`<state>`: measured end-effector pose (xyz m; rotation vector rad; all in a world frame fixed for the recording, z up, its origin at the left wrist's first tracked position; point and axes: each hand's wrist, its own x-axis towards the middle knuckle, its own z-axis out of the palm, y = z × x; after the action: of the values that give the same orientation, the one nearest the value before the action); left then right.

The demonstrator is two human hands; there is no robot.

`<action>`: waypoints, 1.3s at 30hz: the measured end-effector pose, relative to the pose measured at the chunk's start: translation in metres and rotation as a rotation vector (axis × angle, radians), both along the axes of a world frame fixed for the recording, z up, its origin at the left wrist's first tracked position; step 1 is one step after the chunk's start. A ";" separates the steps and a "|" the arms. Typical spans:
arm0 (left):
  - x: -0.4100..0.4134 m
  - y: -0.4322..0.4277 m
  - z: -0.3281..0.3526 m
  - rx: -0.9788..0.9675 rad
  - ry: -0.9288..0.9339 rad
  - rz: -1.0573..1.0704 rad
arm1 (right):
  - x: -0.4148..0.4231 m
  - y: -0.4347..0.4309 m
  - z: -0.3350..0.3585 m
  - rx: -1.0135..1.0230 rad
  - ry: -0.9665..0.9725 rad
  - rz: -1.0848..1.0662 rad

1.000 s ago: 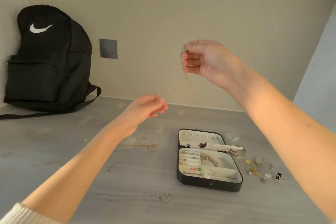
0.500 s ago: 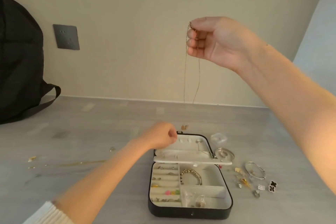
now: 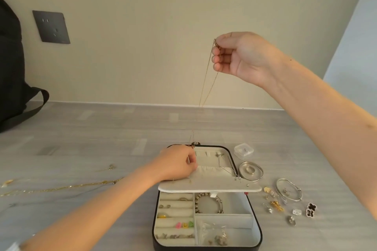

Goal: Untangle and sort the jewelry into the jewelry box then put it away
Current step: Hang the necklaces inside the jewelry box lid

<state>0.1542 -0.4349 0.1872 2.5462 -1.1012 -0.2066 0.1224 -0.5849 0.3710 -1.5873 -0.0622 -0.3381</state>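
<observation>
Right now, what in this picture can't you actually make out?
All in the head view:
- Chain hanging from the right hand: lower run too thin to trace against the table.
- Left hand: its curled fingers hide what, if anything, it pinches at the box lid.
- Backpack: cut off by the left edge.
- Bag in the box: contents too small and blurred.

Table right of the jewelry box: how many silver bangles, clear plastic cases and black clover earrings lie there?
Silver bangles: 2
Clear plastic case: 1
Black clover earrings: 2
Total: 5
</observation>
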 end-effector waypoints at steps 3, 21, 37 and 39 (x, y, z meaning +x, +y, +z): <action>-0.003 0.001 -0.002 -0.075 -0.018 0.014 | 0.001 0.002 -0.005 0.029 0.009 0.027; -0.022 0.010 -0.019 -0.387 -0.532 0.019 | -0.020 0.004 -0.024 -0.083 0.068 0.102; -0.025 0.011 -0.019 -0.409 -0.609 0.014 | -0.032 0.000 -0.100 -0.608 0.280 -0.003; -0.025 0.011 -0.019 -0.411 -0.614 0.020 | -0.032 0.002 -0.107 -0.762 0.261 -0.043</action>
<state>0.1289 -0.4236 0.1679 2.2804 -1.1623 0.7753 0.0903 -0.5830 0.2637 -2.3790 0.0528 -0.1355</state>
